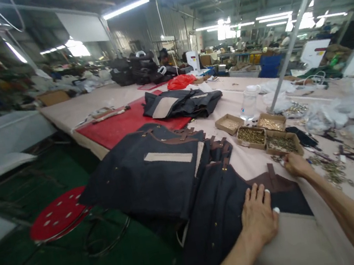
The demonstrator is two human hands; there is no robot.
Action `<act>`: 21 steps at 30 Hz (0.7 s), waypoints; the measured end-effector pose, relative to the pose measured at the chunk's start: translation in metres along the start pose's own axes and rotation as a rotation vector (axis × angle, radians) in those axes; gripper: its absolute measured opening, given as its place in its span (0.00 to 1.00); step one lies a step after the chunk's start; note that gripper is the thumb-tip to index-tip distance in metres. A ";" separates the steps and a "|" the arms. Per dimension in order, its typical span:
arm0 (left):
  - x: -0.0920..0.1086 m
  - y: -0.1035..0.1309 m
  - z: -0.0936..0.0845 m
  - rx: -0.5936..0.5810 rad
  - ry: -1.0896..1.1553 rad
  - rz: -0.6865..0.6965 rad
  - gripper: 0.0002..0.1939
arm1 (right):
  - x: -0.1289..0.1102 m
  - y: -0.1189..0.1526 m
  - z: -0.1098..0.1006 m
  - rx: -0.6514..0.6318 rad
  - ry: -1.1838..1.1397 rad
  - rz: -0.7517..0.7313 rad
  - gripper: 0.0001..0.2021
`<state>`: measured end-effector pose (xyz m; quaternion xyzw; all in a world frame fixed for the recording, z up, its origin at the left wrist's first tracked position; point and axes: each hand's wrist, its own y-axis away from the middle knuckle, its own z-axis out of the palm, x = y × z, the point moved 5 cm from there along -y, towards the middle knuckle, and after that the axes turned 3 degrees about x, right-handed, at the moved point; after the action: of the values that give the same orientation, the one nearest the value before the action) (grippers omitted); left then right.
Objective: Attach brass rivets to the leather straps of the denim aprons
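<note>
My left hand lies flat on a dark navy fabric piece, fingers stretched out, with white coverings on two digits. Under and beyond it spreads a panel with a brown trim and strap. My right hand is at the table by that strap, just in front of a cardboard box of small metal parts. Its fingers are drawn together near some small metal pieces; what they hold, if anything, is too small to tell. A stack of similar dark pieces lies to the left.
Open boxes with brass-coloured hardware stand beside a clear plastic jug. Loose metal rings lie right of my right hand. A slanting metal pole rises from the table. A red stool stands left of the table.
</note>
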<state>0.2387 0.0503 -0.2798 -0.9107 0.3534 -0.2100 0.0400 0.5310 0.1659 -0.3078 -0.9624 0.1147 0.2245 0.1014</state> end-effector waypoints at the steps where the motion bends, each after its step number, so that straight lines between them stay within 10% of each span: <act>1: 0.001 -0.003 0.000 -0.001 0.002 0.001 0.31 | -0.007 0.002 -0.007 -0.040 0.022 0.000 0.05; 7: 0.001 -0.014 0.005 0.036 0.032 0.009 0.29 | -0.027 0.012 -0.027 -0.188 0.005 -0.080 0.08; 21: -0.002 -0.012 0.004 0.056 0.039 0.020 0.29 | -0.043 0.042 0.012 -0.323 -0.126 -0.192 0.08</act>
<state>0.2470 0.0601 -0.2812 -0.9014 0.3571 -0.2374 0.0605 0.4770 0.1361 -0.3045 -0.9567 -0.0219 0.2891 -0.0263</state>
